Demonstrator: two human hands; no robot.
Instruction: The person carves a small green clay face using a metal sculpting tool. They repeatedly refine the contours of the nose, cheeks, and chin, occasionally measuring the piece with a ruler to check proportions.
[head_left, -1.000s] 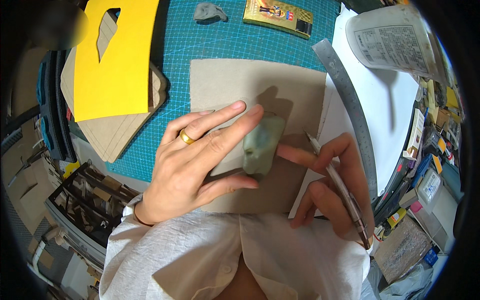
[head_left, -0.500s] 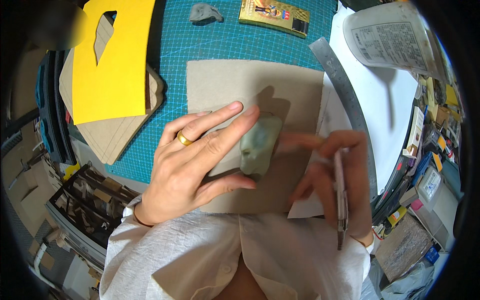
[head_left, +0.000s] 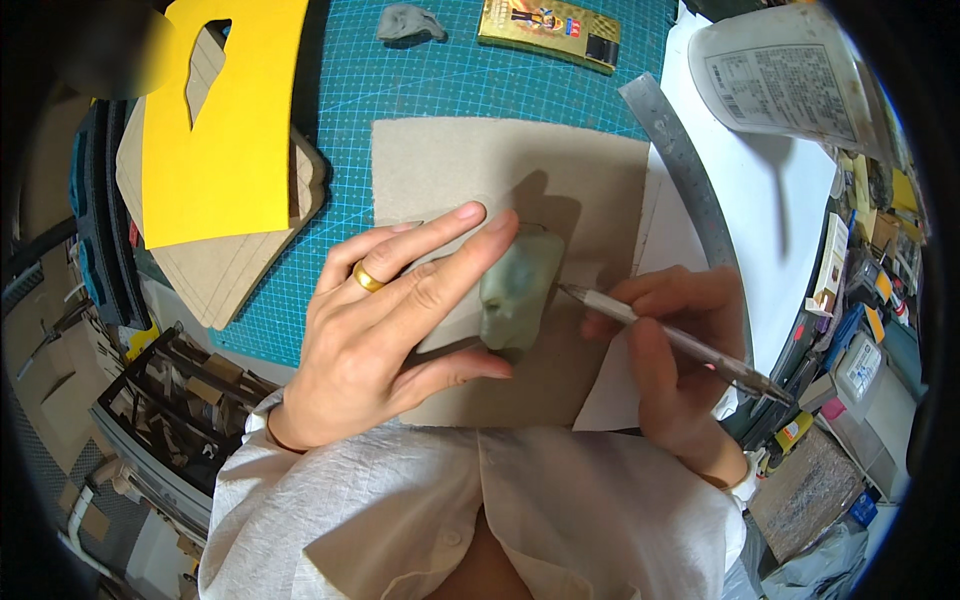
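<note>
Probably craft workshop: cutting mat (head_left: pixel 480 75), steel ruler (head_left: pixel 690 190), cardboard (head_left: pixel 500 170).

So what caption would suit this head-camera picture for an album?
Left hand steadies a pale green lump on grey cardboard while the right hand points a pen at it.

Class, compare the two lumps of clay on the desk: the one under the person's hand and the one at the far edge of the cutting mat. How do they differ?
The green lump is pale green and larger; the grey lump is grey and smaller. The green lump sits on the brown cardboard sheet, held by the left hand, with the pen in the right hand at its edge; the grey lump lies untouched on the teal mat. Both are irregular in shape.
</note>
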